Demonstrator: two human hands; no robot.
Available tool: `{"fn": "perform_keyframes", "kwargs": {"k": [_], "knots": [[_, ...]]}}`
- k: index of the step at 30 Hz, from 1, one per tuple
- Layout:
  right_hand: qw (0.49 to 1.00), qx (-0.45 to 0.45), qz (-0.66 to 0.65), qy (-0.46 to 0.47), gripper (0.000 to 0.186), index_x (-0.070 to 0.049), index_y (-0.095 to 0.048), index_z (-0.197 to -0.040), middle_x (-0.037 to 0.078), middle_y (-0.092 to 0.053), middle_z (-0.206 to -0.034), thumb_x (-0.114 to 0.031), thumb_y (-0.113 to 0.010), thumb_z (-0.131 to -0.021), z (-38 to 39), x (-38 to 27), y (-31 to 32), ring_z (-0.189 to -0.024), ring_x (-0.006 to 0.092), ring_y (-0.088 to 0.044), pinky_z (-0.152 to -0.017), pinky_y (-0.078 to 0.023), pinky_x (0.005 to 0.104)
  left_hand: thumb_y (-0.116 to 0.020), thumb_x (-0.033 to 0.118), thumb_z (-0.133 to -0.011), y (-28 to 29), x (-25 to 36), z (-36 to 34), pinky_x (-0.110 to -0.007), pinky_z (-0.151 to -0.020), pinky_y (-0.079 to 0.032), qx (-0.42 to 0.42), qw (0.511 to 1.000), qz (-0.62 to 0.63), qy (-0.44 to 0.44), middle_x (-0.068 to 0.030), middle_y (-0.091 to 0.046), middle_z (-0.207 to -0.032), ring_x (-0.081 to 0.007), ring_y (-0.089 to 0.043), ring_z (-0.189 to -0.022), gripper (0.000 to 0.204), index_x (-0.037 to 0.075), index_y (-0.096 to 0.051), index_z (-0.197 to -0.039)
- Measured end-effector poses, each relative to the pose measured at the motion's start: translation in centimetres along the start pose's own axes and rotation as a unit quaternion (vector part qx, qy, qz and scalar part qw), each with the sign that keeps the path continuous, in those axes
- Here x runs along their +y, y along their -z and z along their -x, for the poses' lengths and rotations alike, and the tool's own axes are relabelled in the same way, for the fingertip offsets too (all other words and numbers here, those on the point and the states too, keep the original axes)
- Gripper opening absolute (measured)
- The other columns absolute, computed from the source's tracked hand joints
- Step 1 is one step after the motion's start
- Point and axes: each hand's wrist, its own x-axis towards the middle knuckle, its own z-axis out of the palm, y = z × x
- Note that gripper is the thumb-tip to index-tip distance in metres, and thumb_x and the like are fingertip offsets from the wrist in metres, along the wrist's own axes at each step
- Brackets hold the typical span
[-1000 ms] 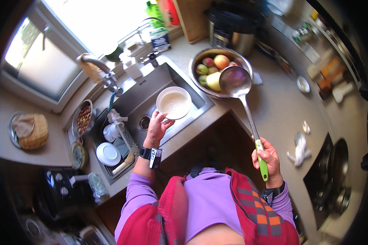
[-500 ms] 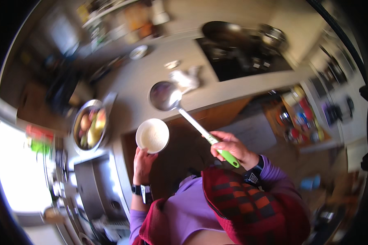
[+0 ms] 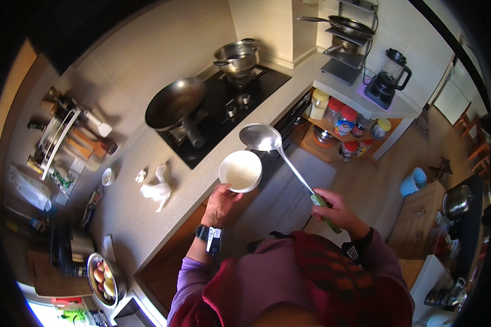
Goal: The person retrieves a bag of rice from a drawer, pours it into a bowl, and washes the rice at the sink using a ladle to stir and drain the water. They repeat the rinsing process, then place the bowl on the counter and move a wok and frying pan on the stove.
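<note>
Swung round from the sink toward the hob (image 3: 271, 80), the person now has the white bowl (image 3: 238, 157) and the ladle (image 3: 265, 138) side by side near the middle of the frame, where a second ago the ladle's head hung over the fruit, well apart from the bowl. As for the hands, the left hand (image 3: 221, 206) grips the white bowl by its lower left edge, and I can see pale grains (image 3: 242, 177) inside. Closed around the ladle's green handle, the right hand (image 3: 335, 208) sits right of centre; the steel head is just above the bowl in the frame, though I can't tell whether they touch. Up the frame, a dark wok (image 3: 174, 103) and a steel pot (image 3: 237, 62) stand on the hob. Left of centre, something white and crumpled (image 3: 157, 191) lies on the worktop (image 3: 126, 218), while the steel basin (image 3: 120, 284) of fruit (image 3: 107, 282) has shifted to the lower left. A blender (image 3: 387, 79) stands at upper right.
</note>
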Motion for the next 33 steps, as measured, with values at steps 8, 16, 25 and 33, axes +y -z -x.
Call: {"fn": "perform_keyframes", "kwargs": {"k": [8,16,25,33], "knots": [[0.97,0.141,0.191,0.05,0.049,-0.005,-0.05,-0.126,0.001,-0.056,-0.077,-0.002,-0.061,-0.078,-1.2,-0.5,11.2,-0.065,0.007,-0.05,-0.061,-0.044,0.0224,-0.059,0.012,-0.081,-13.8,-2.4,-15.0,-0.04,-0.085,-0.047,-0.091,0.995,0.004,0.041,-0.0159,-0.05,-0.113,-0.0257,-0.049,-0.105,0.04,0.0,-0.045,-0.116],[0.935,0.211,0.279,0.06,0.048,-0.008,-0.051,-0.125,0.008,-0.062,-0.093,-0.007,-0.062,-0.079,-11.1,0.8,19.3,-0.084,0.0151,-0.058,-0.074,-0.046,0.0279,-0.057,0.009,-0.081,-21.6,-1.4,-29.6,-0.041,-0.088,-0.046,-0.116,0.992,-0.014,0.057,-0.0145,-0.053,-0.112,-0.0265,-0.052,-0.103,0.039,-0.001,-0.045,-0.116],[0.876,0.26,0.389,0.121,0.048,-0.009,-0.05,-0.124,0.017,-0.06,-0.102,-0.013,-0.063,-0.078,-22.6,2.5,27.6,-0.092,0.0313,-0.059,-0.08,-0.046,0.0354,-0.051,0.011,-0.081,-28.2,-0.3,-43.7,-0.042,-0.089,-0.046,-0.148,0.989,-0.003,0.004,-0.0139,-0.05,-0.113,-0.0237,-0.051,-0.101,0.034,-0.001,-0.047,-0.113],[0.819,0.29,0.484,0.101,0.04,-0.007,-0.055,-0.115,0.016,-0.06,-0.094,-0.019,-0.063,-0.078,-29.4,4.1,36.3,-0.084,0.0334,-0.058,-0.072,-0.046,0.0385,-0.049,0.011,-0.087,-32.5,-1.4,-52.8,-0.042,-0.088,-0.05,-0.045,0.999,-0.024,0.017,-0.0128,-0.047,-0.101,-0.0235,-0.05,-0.097,0.023,-0.004,-0.048,-0.103]]}}
